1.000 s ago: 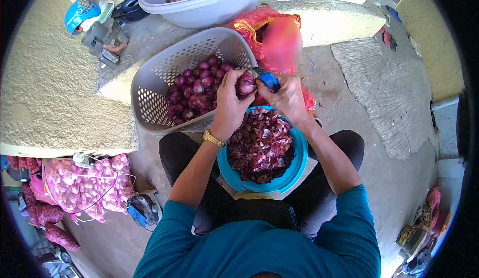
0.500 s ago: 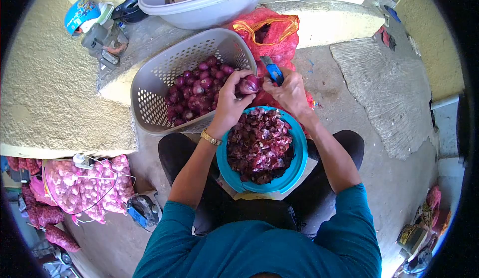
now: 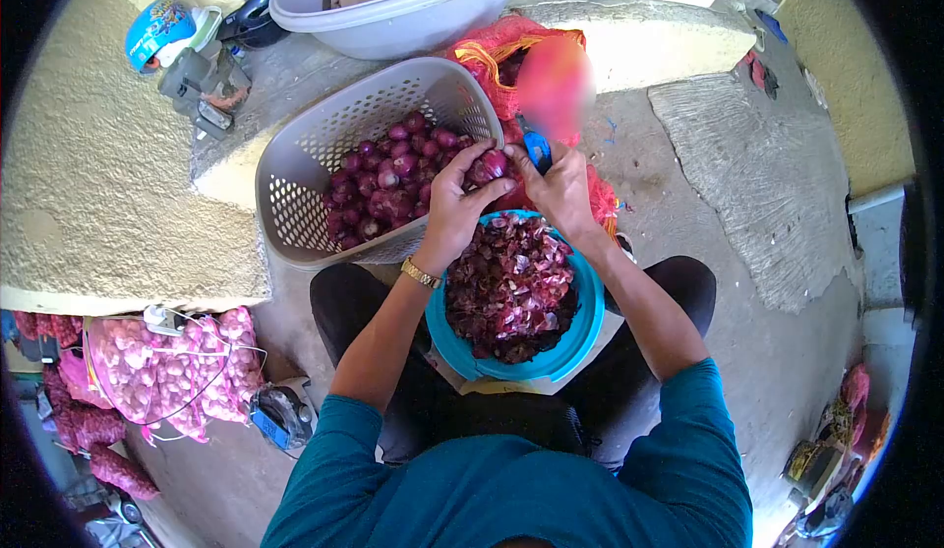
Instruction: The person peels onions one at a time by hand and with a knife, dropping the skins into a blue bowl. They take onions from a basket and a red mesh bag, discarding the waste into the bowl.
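1. My left hand (image 3: pixel 454 204) closed around a red onion (image 3: pixel 489 166), held above the far rim of the blue bowl (image 3: pixel 590 322) of peelings, just beside the grey basket (image 3: pixel 295 194).
2. My right hand (image 3: pixel 560 189) gripped a blue-handled knife (image 3: pixel 537 150), close against the onion.
3. Light and firm, the onion seemed likely to slip wherever papery skin came loose; I judged its rounded sides the surest hold.
4. It showed glossy purple-red, with a paler sheen on top.

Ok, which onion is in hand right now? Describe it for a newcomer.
Start at the blue bowl of peelings on the lap, beside the grey basket of onions. Above the bowl's far rim, the left hand grips one onion, with the right hand holding a blue-handled knife beside it. Unlike the basket's onions, it is held up alone.
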A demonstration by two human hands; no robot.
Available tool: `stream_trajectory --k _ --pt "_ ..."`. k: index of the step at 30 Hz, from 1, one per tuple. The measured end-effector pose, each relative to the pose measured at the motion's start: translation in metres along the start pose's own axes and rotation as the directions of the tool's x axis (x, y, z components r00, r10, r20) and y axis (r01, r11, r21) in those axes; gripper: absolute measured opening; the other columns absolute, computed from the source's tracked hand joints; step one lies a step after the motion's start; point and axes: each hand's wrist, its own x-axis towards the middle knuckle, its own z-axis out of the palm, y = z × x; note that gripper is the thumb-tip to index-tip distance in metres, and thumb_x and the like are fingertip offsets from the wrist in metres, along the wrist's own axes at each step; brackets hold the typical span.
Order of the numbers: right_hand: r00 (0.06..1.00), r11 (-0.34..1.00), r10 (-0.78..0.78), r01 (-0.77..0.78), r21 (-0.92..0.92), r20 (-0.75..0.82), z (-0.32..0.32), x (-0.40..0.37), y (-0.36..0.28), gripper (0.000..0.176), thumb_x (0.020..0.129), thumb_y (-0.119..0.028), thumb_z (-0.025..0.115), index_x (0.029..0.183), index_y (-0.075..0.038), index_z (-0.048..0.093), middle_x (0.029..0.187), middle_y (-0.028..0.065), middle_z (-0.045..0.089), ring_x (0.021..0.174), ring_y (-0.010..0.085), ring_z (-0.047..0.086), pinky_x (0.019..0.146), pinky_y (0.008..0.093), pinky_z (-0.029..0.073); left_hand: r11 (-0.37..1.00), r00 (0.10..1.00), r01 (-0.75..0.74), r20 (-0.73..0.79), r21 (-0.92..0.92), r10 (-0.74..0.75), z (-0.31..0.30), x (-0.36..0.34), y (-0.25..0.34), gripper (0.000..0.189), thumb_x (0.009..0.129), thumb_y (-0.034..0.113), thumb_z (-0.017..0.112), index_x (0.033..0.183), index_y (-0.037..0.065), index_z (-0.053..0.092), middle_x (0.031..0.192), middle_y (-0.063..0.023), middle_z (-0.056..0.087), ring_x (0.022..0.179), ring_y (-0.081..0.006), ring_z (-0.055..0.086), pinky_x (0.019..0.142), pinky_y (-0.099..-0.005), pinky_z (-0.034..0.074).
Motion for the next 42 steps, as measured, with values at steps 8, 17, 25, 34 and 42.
stream_trajectory --k 8,17,25,34,42 --pt "0.998 0.998 0.007 -0.010 -0.065 -0.060 -0.006 0.001 0.008 0.023 0.086 -0.015 0.071 0.076 0.004 0.063 0.053 0.0110 0.051 0.049 0.0121 0.042 0.047 0.0366 0.037 0.939 0.997 0.047 0.080 -0.341 -0.020 -0.001 0.000 0.009 0.044 0.082 -0.006 0.066 0.124 0.003 0.054 0.114 -0.0027 0.058 0.101 -0.0089 0.055 0.088 -0.0219 0.046" --pt "0.965 0.970 0.213 -0.191 -0.150 0.152 -0.034 -0.005 -0.010 0.025 0.084 -0.021 0.074 0.077 0.001 0.066 0.057 0.0024 0.057 0.052 0.0097 0.047 0.050 0.0346 0.039 0.710 0.993 0.121 0.071 -0.694 -0.100 -0.018 0.006 0.015 0.037 0.091 0.000 0.058 0.127 0.004 0.048 0.124 -0.0134 0.057 0.121 -0.0287 0.055 0.102 -0.0406 0.048" --pt "0.824 0.964 0.248 -0.260 -0.049 0.510 -0.038 -0.014 -0.007 0.017 0.083 -0.017 0.074 0.083 0.000 0.070 0.066 0.0000 0.062 0.061 0.0073 0.053 0.058 0.0282 0.045 0.503 0.980 0.192 0.143 -0.843 -0.135 -0.024 0.007 0.005 0.035 0.095 0.008 0.056 0.129 0.007 0.047 0.133 -0.0170 0.053 0.126 -0.0357 0.049 0.106 -0.0499 0.043" --pt "0.991 0.991 0.041 -0.056 0.125 0.125 -0.018 -0.009 -0.027 0.020 0.086 -0.020 0.073 0.087 0.000 0.072 0.064 -0.0005 0.060 0.059 0.0049 0.047 0.053 0.0280 0.041 0.797 0.996 0.060 0.092 -0.600 -0.005 -0.007 0.003 0.007 0.040 0.084 -0.005 0.066 0.118 0.008 0.048 0.120 -0.0082 0.056 0.112 -0.0183 0.057 0.098 -0.0349 0.049" --pt "0.998 0.999 -0.041 0.039 0.033 0.052 -0.015 -0.008 -0.022 0.015 0.085 -0.012 0.071 0.079 0.002 0.068 0.054 -0.0026 0.048 0.053 0.0034 0.040 0.044 0.0278 0.035 0.936 0.943 -0.332 -0.069 -0.113 0.326 0.008 0.002 0.012 0.049 0.076 -0.012 0.071 0.113 0.005 0.042 0.129 -0.0135 0.048 0.113 -0.0201 0.055 0.095 -0.0324 0.050"
